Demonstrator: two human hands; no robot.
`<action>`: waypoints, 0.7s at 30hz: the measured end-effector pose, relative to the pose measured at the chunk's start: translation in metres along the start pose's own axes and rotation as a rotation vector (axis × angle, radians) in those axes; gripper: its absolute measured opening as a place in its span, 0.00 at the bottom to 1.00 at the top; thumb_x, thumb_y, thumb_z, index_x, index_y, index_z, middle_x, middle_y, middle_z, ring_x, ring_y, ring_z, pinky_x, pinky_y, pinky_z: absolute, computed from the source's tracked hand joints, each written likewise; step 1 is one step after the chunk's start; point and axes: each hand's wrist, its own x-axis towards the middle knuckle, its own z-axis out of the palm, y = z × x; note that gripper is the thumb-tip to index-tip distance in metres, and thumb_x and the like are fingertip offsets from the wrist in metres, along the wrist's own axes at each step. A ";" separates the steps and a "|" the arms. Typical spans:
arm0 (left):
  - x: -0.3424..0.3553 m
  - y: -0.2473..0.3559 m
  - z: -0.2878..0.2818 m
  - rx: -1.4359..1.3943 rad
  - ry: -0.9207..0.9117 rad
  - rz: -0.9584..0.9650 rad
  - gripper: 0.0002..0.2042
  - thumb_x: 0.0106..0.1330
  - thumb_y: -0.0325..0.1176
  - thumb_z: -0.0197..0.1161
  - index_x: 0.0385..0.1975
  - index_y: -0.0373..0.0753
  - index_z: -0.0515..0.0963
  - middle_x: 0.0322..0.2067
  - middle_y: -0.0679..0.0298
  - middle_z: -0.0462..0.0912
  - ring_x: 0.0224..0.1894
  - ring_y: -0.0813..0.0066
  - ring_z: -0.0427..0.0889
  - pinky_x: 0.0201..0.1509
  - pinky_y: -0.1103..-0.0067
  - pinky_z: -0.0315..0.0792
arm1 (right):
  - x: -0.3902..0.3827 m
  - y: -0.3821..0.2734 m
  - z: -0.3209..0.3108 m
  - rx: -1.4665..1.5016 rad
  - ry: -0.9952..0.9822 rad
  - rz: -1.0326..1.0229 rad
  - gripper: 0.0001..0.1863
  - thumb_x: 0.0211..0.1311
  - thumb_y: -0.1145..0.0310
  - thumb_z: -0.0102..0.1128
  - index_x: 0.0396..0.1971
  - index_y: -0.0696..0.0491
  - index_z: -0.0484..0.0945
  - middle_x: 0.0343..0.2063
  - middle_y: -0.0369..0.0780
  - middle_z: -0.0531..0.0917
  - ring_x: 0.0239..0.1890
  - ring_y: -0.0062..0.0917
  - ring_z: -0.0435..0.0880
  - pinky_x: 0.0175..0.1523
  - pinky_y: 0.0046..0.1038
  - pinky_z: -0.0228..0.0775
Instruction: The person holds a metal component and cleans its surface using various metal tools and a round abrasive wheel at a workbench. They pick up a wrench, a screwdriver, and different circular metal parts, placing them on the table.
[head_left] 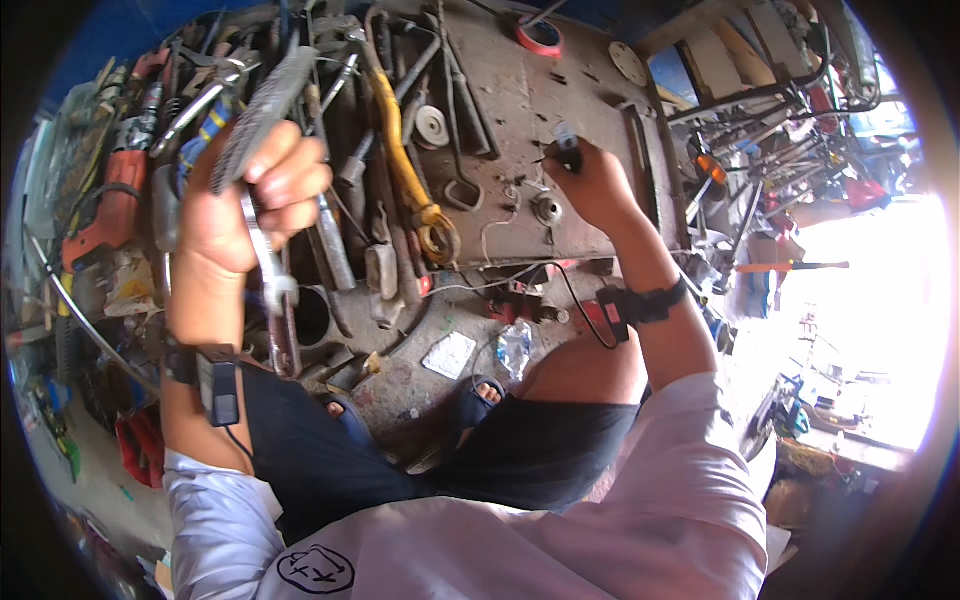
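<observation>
My left hand (pixel 250 195) is raised over the tools at the left, its fingers wrapped round a grey, ridged metal bar (pixel 270 110) that looks like a rasp. Below the fist hangs a shiny metal tool (pixel 268 262) with a spanner-like end; whether it belongs to the bar I cannot tell. My right hand (pixel 597 182) is low over the brown bench top (pixel 570 90), closed on a small dark piece (pixel 568 157) with a pale, clear part beyond it. Just below that hand a small round metal part (pixel 548 208) rests near the bench's front edge.
Tools crowd the left, among them a yellow-handled wrench (pixel 400 150) and an orange power drill (pixel 110 200). Red tape (pixel 540 36) lies at the back. A metal rack (pixel 770 95) with rods stands at the right. A plastic bottle (pixel 514 348) lies on the floor near my feet.
</observation>
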 end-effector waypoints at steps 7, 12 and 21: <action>0.025 -0.052 0.011 -0.237 0.215 0.046 0.23 0.71 0.51 0.52 0.19 0.38 0.69 0.44 0.42 0.80 0.43 0.55 0.80 0.57 0.59 0.78 | -0.031 -0.139 -0.011 0.855 -0.208 -0.178 0.10 0.66 0.71 0.63 0.45 0.55 0.80 0.30 0.32 0.84 0.21 0.07 0.71 0.23 0.13 0.58; 0.037 -0.074 0.010 -0.286 0.492 0.045 0.20 0.72 0.43 0.49 0.24 0.33 0.74 0.39 0.44 0.82 0.39 0.54 0.82 0.51 0.61 0.82 | -0.026 -0.140 0.002 0.716 -0.083 -0.235 0.09 0.65 0.69 0.64 0.40 0.58 0.82 0.25 0.31 0.81 0.21 0.10 0.72 0.27 0.17 0.64; 0.036 -0.076 -0.002 -0.276 0.283 0.006 0.17 0.71 0.45 0.53 0.27 0.37 0.74 0.29 0.61 0.73 0.34 0.69 0.73 0.33 0.78 0.67 | 0.030 0.032 -0.005 0.044 0.151 0.102 0.16 0.56 0.58 0.66 0.41 0.51 0.86 0.31 0.44 0.87 0.37 0.38 0.87 0.42 0.35 0.76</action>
